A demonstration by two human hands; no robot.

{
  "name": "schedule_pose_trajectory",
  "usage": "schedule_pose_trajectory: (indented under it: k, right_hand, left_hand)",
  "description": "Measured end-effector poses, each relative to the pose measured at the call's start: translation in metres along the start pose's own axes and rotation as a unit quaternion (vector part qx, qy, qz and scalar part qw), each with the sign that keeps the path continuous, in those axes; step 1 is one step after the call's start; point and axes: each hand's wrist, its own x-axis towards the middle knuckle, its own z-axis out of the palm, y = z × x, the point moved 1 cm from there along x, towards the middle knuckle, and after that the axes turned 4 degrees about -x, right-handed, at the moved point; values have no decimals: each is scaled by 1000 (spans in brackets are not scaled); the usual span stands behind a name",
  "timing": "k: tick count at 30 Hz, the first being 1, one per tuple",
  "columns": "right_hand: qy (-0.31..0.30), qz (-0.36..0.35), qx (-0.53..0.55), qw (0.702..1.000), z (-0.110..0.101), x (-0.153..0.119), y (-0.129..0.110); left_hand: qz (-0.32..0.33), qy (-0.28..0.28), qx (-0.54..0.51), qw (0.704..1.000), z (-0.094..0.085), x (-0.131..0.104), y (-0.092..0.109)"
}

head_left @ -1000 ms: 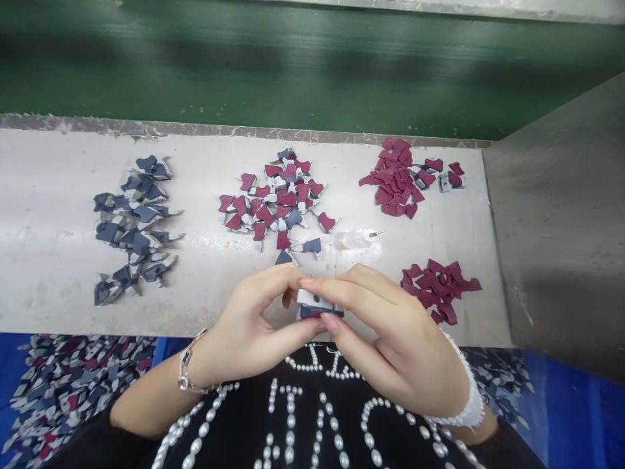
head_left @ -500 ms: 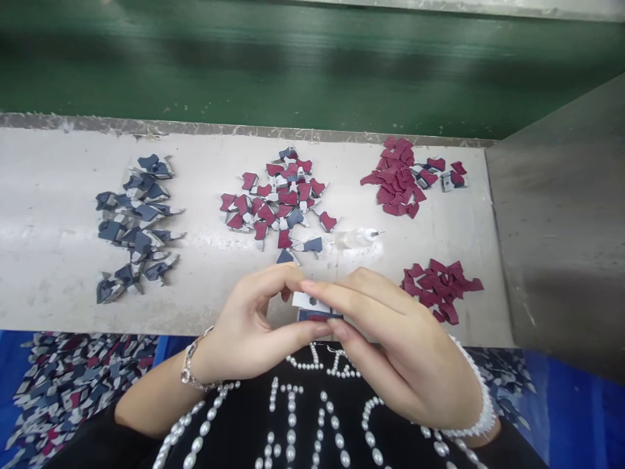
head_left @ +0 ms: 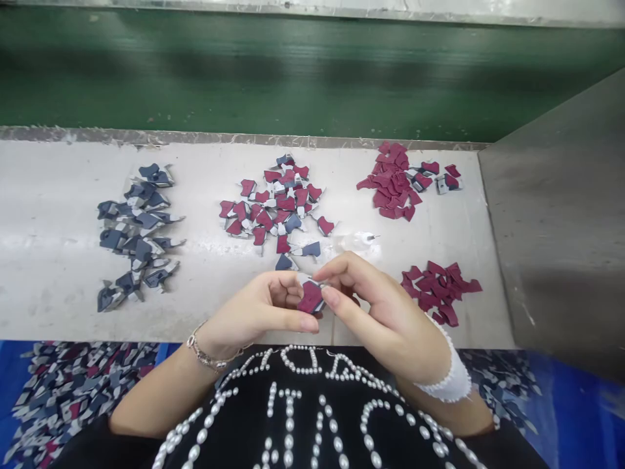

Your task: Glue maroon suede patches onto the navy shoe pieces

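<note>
Centrally, maroon-faced molded piece (head_left: 311,296) between both hands. Left hand (head_left: 249,316): gripping piece between thumb and curled fingers. Right hand (head_left: 390,316): thumb and forefinger at piece's right edge; whether pinching, cannot tell. Beyond left hand: pile of maroon-topped pieces (head_left: 264,219); farther left, blue-gray pieces (head_left: 143,251). Just beyond right hand: needle-tipped bottle (head_left: 358,241); beside same hand, flat maroon cutouts (head_left: 443,284).
</note>
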Motion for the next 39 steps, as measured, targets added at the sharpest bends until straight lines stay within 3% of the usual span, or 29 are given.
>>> schedule_pose_trajectory:
  k: [4, 7, 14, 18, 24, 28, 30, 34, 36, 39]
  right_hand:
    - [-21, 9, -54, 998, 3, 2, -2]
    - [-19, -18, -76, 997, 5, 0, -4]
    - [7, -138, -136, 981, 2, -6, -10]
    - [-18, -196, -134, 971, -1, -6, -10]
    - [-26, -139, -108, 984, 3, 1, -4]
    - [-21, -45, -77, 996, -2, 0, 8]
    - [4, -20, -70, 997, -12, -7, 16]
    - [150, 23, -116, 982, -42, -24, 44]
    - [203, 58, -150, 966, -53, -24, 67]
    - [272, 7, -210, 939, -52, -12, 106]
  left_hand:
    - [70, 100, 134, 983, 4, -4, 0]
    - [128, 138, 219, 957, 7, -9, 1]
    - [221, 133, 313, 914, 10, -17, 6]
    - [257, 113, 331, 901, 14, -19, 8]
    - [255, 158, 389, 871, 10, -19, 2]
    - [211, 222, 507, 806, -6, -5, 5]
    - [204, 258, 539, 775, -15, 7, 14]
    - [199, 324, 586, 715, -36, 18, 42]
    - [192, 374, 601, 680, -51, 9, 56]
    - [167, 486, 591, 622, -82, -20, 72]
